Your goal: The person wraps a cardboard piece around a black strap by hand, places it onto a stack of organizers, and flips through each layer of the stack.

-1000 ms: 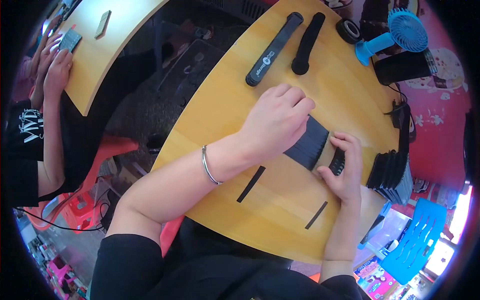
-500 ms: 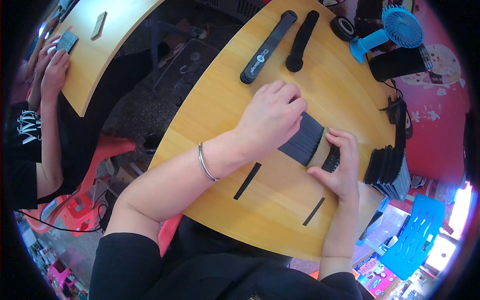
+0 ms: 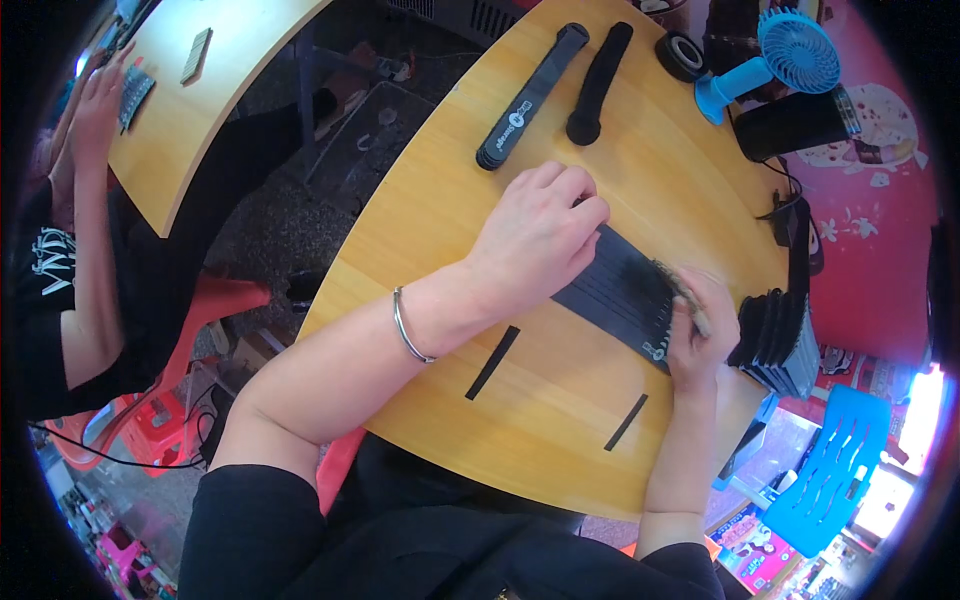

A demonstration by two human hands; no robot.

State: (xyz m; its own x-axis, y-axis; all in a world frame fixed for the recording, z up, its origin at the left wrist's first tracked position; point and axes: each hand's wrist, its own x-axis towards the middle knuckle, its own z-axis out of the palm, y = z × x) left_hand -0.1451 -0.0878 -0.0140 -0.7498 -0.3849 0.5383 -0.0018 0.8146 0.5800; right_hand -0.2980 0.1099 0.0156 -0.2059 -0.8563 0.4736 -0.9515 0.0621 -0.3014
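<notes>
Several flat black strips [image 3: 620, 295] lie side by side as a sheet on the wooden table, with small pale print at the near right end. My left hand [image 3: 545, 225] is closed over their upper left end, and its fingertips are partly hidden. At the other end my right hand [image 3: 705, 325] grips a tan, brush-like block [image 3: 692, 302] with a dark bristly edge. The block is tilted up beside the strips' right end. What its far side touches is hidden by my fingers.
Two short black strips [image 3: 493, 363] lie nearer me. Beyond my hands are a black strap bundle [image 3: 530, 100] and another black strap [image 3: 600, 85]. A tape roll [image 3: 682, 56], blue fan [image 3: 770, 65], black cylinder [image 3: 795, 125] and strip stack [image 3: 775, 340] stand right. Another person's hand [image 3: 95, 110] is left.
My right hand moved right and slightly down with the brush-like block, off the strips' middle to their end, baring more of them. My left hand stays put. The other person's hand lifted.
</notes>
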